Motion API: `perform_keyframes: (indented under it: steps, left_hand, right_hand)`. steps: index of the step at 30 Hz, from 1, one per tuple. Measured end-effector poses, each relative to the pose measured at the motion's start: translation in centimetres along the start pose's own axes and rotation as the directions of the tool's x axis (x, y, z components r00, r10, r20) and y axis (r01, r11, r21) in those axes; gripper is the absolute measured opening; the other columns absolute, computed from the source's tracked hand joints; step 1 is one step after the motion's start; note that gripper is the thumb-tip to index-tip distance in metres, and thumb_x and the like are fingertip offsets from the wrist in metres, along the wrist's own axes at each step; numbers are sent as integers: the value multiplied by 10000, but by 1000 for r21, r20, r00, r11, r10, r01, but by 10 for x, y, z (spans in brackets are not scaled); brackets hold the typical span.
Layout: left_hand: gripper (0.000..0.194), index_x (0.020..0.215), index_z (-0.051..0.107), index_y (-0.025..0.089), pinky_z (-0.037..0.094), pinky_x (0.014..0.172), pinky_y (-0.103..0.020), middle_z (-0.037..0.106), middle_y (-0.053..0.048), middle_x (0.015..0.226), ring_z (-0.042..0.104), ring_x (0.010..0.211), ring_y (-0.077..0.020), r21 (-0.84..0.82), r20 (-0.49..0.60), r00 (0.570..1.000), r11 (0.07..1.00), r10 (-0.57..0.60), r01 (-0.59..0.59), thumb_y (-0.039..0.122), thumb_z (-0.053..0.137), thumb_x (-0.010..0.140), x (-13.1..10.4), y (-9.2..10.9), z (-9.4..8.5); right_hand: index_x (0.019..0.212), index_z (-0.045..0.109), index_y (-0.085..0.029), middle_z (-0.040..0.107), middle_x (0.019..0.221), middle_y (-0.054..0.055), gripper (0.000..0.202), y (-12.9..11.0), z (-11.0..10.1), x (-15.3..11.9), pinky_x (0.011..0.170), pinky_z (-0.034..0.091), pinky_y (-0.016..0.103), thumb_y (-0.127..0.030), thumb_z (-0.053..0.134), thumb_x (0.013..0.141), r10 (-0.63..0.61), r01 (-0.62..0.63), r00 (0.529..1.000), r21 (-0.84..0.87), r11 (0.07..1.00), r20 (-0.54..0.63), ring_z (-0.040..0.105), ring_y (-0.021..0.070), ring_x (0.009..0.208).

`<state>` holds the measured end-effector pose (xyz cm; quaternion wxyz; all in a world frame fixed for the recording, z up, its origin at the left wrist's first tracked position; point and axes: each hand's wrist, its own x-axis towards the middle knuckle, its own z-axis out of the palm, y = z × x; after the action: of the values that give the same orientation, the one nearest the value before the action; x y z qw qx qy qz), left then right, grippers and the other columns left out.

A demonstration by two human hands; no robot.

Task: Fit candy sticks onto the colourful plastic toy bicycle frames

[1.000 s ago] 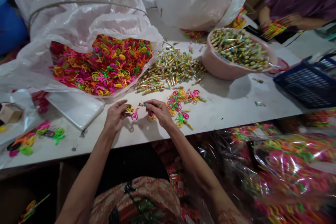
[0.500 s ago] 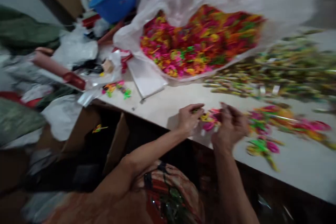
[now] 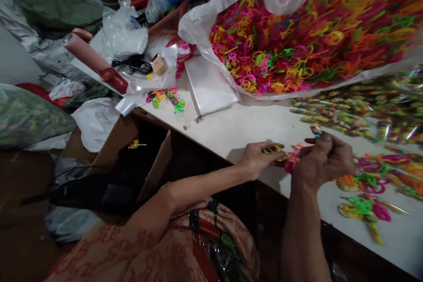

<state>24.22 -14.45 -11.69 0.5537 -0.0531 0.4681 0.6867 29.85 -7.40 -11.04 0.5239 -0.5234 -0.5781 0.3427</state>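
Together, left hand point(image 3: 256, 158) and right hand point(image 3: 325, 158) both pinched on a small plastic toy point(image 3: 287, 158) above the table point(image 3: 251, 130).

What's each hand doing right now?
Left hand: closed, pinching a small plastic toy.
Right hand: closed on the same toy's other end.

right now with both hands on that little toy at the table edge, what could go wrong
The left hand and right hand pinch a small plastic toy right over the table edge; if it slips it may drop into the open cardboard box below. The right hand's elbow side sits close to the finished toys and could sweep them off.
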Motion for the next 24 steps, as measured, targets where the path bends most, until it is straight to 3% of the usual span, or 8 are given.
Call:
perform_keyframes:
  steps: [3,5,8,11,14,18,22,24]
  left_hand:
    - [153,775,582,149,496,726,-343,598,-1,685,587,603,-114,-135,-66,993,985,98,-106,133,714,697,8,14,-3]
    - [171,777,556,154,490,699,-311,605,-3,698,604,622,-117,-158,-67,989,978,130,-139,180,714,716,10,22,-3]
    - [159,737,573,141,448,606,-237,601,11,640,569,559,-88,-21,-35,997,997,68,-69,171,725,697,3,23,-3]
    - [203,730,614,129,434,570,-201,633,12,608,564,538,-79,114,-32,999,993,-20,24,51,741,591,-6,21,-7]
    - [234,750,649,119,486,611,-210,679,-10,661,609,588,-96,89,13,997,994,-71,70,33,742,553,-8,26,-13]
    - [156,719,656,91,519,575,-221,682,-39,662,626,595,-118,89,49,993,991,-109,105,63,737,589,-5,35,-14]
    - [129,712,666,84,528,558,-210,689,-52,664,628,599,-122,124,113,979,980,-171,157,37,715,602,-9,35,-7]
    - [146,714,672,92,526,557,-198,697,-49,673,628,604,-118,134,129,974,976,-187,170,23,718,593,-11,32,-4]
  right_hand:
    - [803,596,-205,582,643,14,244,-6,-4,-14,443,351,289,-429,499,802,10,-10,1000,11,1000,-20,431,119,418]
    - [796,602,-207,567,624,-5,256,-7,-7,-27,463,376,280,-451,527,786,70,-70,997,24,997,25,448,117,444]
    - [798,600,-188,553,616,-30,291,-5,-6,-37,474,393,248,-470,541,758,157,-162,983,46,986,97,456,99,468]
    - [825,626,-181,579,653,-21,285,-4,-8,-29,516,416,238,-450,568,754,166,-183,968,78,980,190,474,95,524]
    - [820,645,-189,576,637,-27,263,-4,-21,-13,506,409,238,-432,633,719,243,-317,891,142,938,383,464,86,500]
    - [771,646,-186,567,603,-38,251,-3,-47,-6,464,373,227,-416,684,679,359,-510,791,209,835,495,445,69,455]
    - [725,657,-174,575,579,-34,284,-1,-59,-9,445,367,220,-430,737,631,362,-621,657,203,757,661,454,67,448]
    - [719,663,-174,576,570,-38,300,-1,-59,-7,445,372,216,-445,749,623,340,-639,620,204,741,707,454,63,442]
